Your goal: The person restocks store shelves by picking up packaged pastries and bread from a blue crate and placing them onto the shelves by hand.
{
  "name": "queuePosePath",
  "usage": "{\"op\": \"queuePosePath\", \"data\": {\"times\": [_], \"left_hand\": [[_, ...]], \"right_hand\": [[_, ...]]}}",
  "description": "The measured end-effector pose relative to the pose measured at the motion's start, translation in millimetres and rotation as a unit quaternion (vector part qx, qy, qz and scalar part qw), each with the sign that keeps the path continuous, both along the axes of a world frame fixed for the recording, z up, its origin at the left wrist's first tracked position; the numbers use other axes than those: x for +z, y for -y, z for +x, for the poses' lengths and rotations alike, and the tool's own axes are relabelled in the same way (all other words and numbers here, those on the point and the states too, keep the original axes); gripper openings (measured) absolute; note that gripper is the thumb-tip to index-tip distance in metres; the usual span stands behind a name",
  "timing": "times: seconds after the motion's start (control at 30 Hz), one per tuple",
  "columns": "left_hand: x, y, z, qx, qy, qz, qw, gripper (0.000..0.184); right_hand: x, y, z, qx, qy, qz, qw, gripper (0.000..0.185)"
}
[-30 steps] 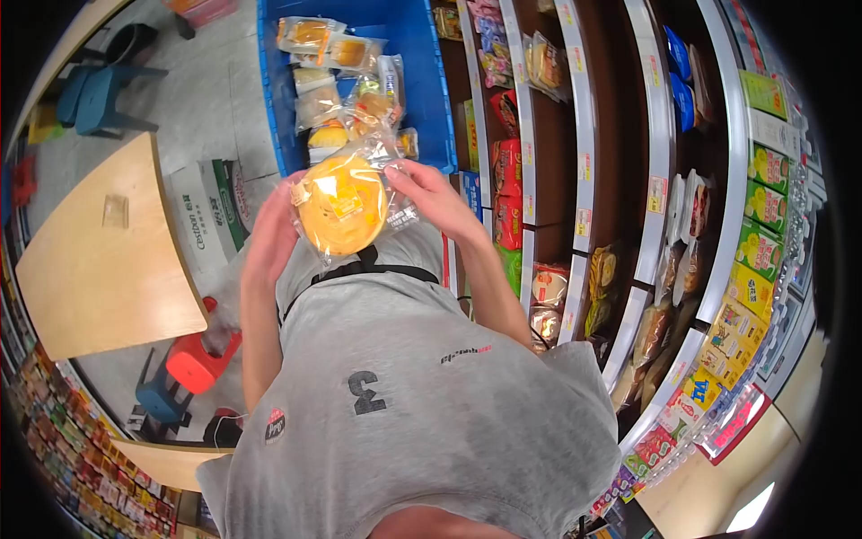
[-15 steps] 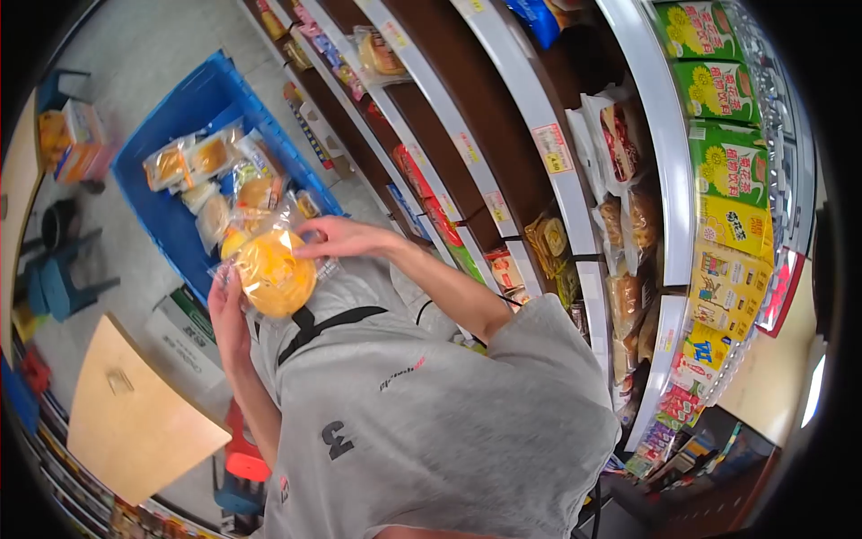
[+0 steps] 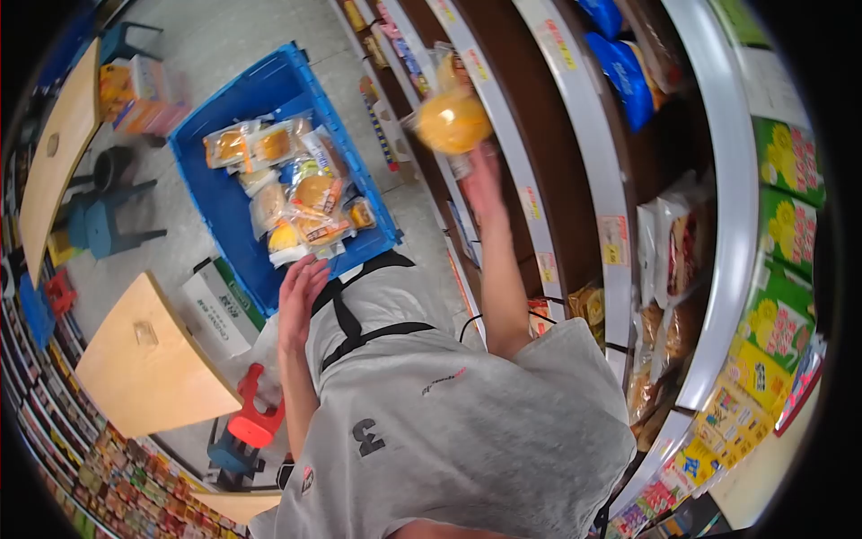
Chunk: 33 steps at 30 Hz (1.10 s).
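Note:
A round yellow bun in a clear plastic wrapper [image 3: 453, 124] is in my right hand [image 3: 483, 184], held out at arm's length in front of the brown shelves [image 3: 512, 108]. Motion blurs the hand and the bun a little. Resting in the air by the near rim of the blue crate [image 3: 193, 193], my left hand [image 3: 303, 292] is open and holds nothing. Several wrapped breads lie in the crate, among them a packaged bun [image 3: 314, 190] and a yellow one [image 3: 284, 237] close to my left hand.
More bagged bread [image 3: 678, 247] and blue packets [image 3: 622, 76] stand on the shelves at right, with green drink cartons [image 3: 790, 162] beyond. To the left are a wooden table [image 3: 148, 359], a red stool [image 3: 256, 409], a white box [image 3: 215, 310] and a blue-grey stool [image 3: 117, 220].
My right hand has carried the wrapped yellow bun from above the crate across to the shelves. The left hand has let go of it and stays near the crate.

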State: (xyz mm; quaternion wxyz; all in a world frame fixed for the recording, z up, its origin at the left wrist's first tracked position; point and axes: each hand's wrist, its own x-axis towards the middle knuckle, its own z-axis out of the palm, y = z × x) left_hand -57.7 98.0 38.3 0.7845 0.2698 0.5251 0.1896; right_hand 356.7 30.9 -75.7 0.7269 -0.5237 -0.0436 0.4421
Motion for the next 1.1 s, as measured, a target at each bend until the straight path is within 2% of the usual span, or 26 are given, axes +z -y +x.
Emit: {"op": "queuePosePath", "data": {"times": [0.03, 0.07, 0.1, 0.13, 0.17, 0.2, 0.3, 0.47, 0.7, 0.9, 0.97, 1.03, 1.1], "left_hand": [[-2, 4, -5, 0.012, -0.007, -0.007, 1.0, 0.036], [-7, 8, -11, 0.022, -0.01, -0.016, 1.0, 0.036], [-12, 11, -17, 0.032, -0.012, -0.023, 0.999, 0.036], [-15, 13, -22, 0.04, -0.017, -0.017, 0.999, 0.036], [-18, 19, -30, 0.04, -0.032, -0.031, 0.998, 0.035], [-23, 24, -36, 0.042, -0.049, -0.047, 0.997, 0.035], [-40, 38, -55, 0.035, -0.076, -0.071, 0.994, 0.035], [-59, 30, -51, 0.006, -0.106, -0.102, 0.989, 0.032], [-63, 7, -28, -0.033, -0.092, -0.063, 0.993, 0.029], [-78, -5, -24, -0.053, -0.085, -0.062, 0.993, 0.03], [-95, -16, -22, -0.036, -0.093, -0.08, 0.992, 0.031], [-141, -51, -18, -0.003, -0.11, -0.024, 0.994, 0.033], [-182, -85, -12, -0.038, -0.133, 0.093, 0.986, 0.034]], "right_hand": [[17, -15, 5, -0.104, 0.0, 0.042, 0.994, 0.044], [-13, -17, 36, -0.074, 0.046, 0.093, 0.992, 0.051], [-75, -1, 73, -0.067, 0.438, -0.103, 0.89, 0.037], [-82, -1, 93, -0.111, 0.433, -0.129, 0.885, 0.036], [-74, -8, 100, -0.165, 0.28, -0.069, 0.943, 0.036], [-77, -11, 111, -0.216, 0.165, -0.03, 0.962, 0.036], [-88, -16, 140, -0.259, 0.115, -0.047, 0.958, 0.036], [-102, -28, 166, -0.291, 0.111, -0.058, 0.949, 0.036], [-107, -21, 174, -0.296, 0.14, -0.095, 0.94, 0.036], [-100, -10, 162, -0.293, 0.208, -0.19, 0.914, 0.036], [-85, -6, 138, -0.281, 0.257, -0.266, 0.886, 0.036], [-63, -1, 97, -0.259, 0.293, -0.327, 0.861, 0.036], [-44, 9, 26, -0.236, 0.307, -0.289, 0.875, 0.036]]}}
